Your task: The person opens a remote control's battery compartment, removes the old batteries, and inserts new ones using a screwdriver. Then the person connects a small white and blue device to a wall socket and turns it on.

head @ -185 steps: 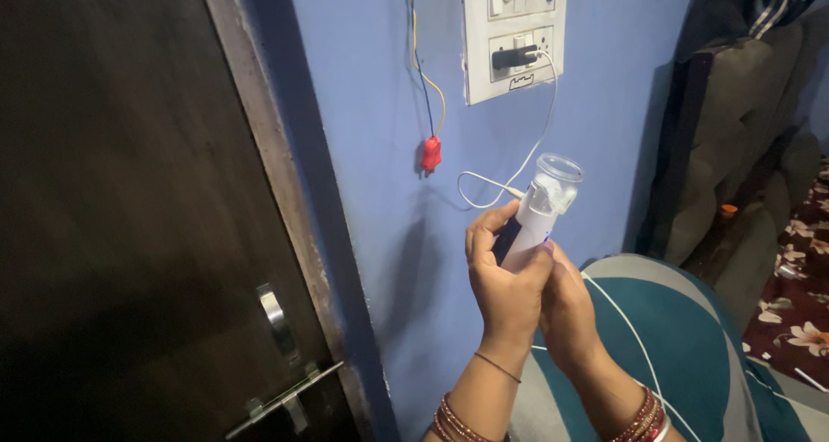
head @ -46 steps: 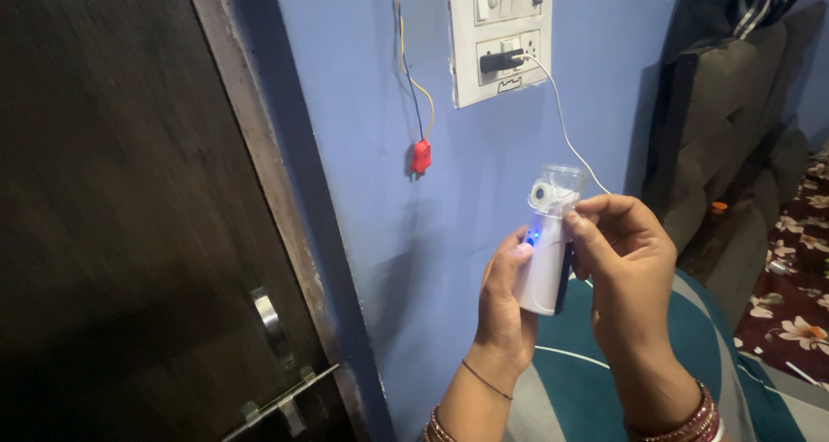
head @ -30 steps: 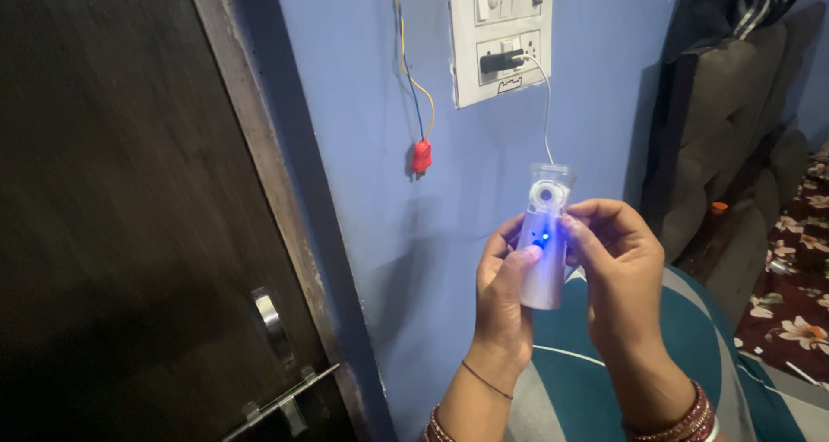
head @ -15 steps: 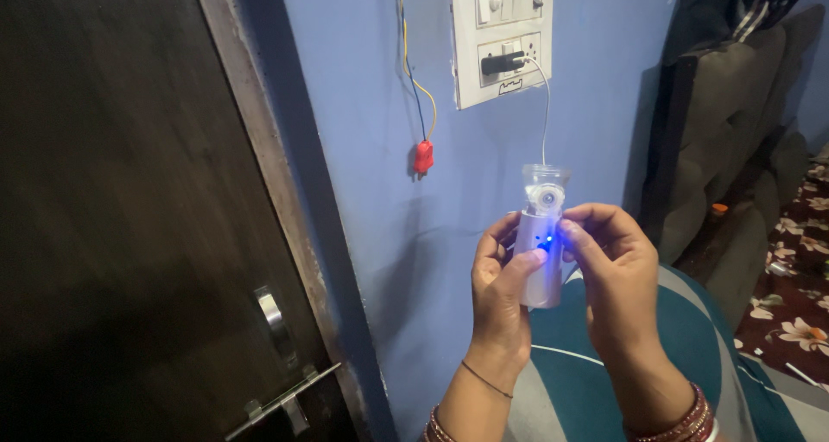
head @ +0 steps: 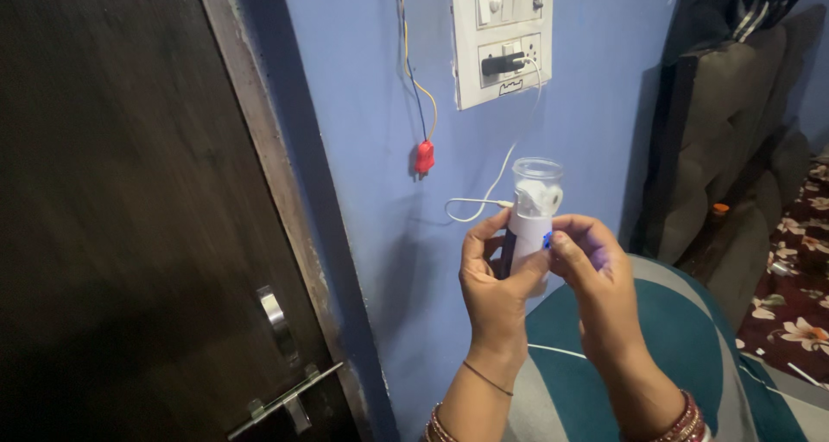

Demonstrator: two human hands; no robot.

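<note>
We hold a small white device (head: 528,226) upright before the blue wall (head: 604,105), our left hand (head: 494,278) wrapped around its body, our right hand (head: 596,274) pinching its front, a white cable (head: 484,202) running up to the socket (head: 505,62)

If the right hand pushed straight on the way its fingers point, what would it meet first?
The right hand points left; its fingertips already touch the white handheld device. Beyond that comes the left hand, though depth is unclear.

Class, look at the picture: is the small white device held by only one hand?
No. Both the left hand and the right hand grip the white device in front of the blue wall.
</note>
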